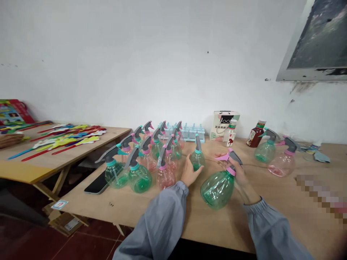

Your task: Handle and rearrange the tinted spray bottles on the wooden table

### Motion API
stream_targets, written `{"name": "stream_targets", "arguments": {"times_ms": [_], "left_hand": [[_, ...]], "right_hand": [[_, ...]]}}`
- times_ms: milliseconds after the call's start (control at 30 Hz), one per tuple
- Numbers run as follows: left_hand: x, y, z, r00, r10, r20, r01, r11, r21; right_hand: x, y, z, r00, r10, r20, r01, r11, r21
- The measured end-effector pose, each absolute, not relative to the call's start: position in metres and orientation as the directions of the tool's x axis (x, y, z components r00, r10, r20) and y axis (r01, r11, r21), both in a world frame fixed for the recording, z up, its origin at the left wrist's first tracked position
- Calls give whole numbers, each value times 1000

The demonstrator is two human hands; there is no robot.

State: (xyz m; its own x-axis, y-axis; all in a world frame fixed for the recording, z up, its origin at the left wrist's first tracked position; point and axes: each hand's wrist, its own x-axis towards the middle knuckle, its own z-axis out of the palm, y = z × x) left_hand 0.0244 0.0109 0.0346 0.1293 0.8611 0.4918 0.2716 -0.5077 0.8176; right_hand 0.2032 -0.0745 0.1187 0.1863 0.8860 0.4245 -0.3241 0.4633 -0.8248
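Note:
My left hand (190, 169) curls around the body of a small green spray bottle (197, 157) with a teal collar, which is upright on the table. In my right hand (240, 177) is another green spray bottle (217, 189), gripped by its grey and pink spray head and tilted with its body toward the lower left. Left of my hands stands a cluster of spray bottles (140, 178), green and pink, with grey trigger heads. On the right side a green spray bottle (265, 151) and a pink spray bottle (282, 164) stand side by side.
A black phone (97, 183) lies at the table's left edge. Behind are a light blue rack (193, 133), a paper bag (217, 126), a white-labelled bottle (230, 135) and a dark red bottle (255, 135). Colourful hand-shaped items (67, 135) cover a second table on the left.

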Motion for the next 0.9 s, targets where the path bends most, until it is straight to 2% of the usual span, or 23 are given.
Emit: {"name": "stream_targets", "arguments": {"times_ms": [133, 300, 433, 533, 667, 733, 800, 900], "left_hand": [[24, 10, 35, 129, 859, 496, 283, -511, 811], [25, 10, 35, 122, 848, 515, 246, -529, 812], [26, 9, 35, 117, 859, 499, 253, -511, 821], [25, 4, 38, 106, 867, 486, 308, -494, 813], [22, -13, 50, 75, 803, 591, 326, -580, 746], [21, -25, 56, 145, 702, 697, 300, -702, 646], [23, -36, 59, 301, 595, 746, 231, -804, 548], [34, -46, 55, 495, 535, 685, 135, -826, 548]], "right_hand": [[205, -72, 113, 219, 863, 454, -266, 501, -824], [211, -65, 105, 167, 899, 404, -142, 427, -893], [210, -65, 105, 254, 857, 448, -113, 487, -866], [208, -69, 107, 302, 858, 416, -87, 460, -884], [204, -76, 106, 279, 856, 436, 29, 446, -895], [198, -78, 105, 287, 826, 485, 67, 488, -870], [189, -78, 103, 308, 783, 540, 109, 535, -838], [176, -72, 98, 290, 759, 583, 182, 554, -812]]}}
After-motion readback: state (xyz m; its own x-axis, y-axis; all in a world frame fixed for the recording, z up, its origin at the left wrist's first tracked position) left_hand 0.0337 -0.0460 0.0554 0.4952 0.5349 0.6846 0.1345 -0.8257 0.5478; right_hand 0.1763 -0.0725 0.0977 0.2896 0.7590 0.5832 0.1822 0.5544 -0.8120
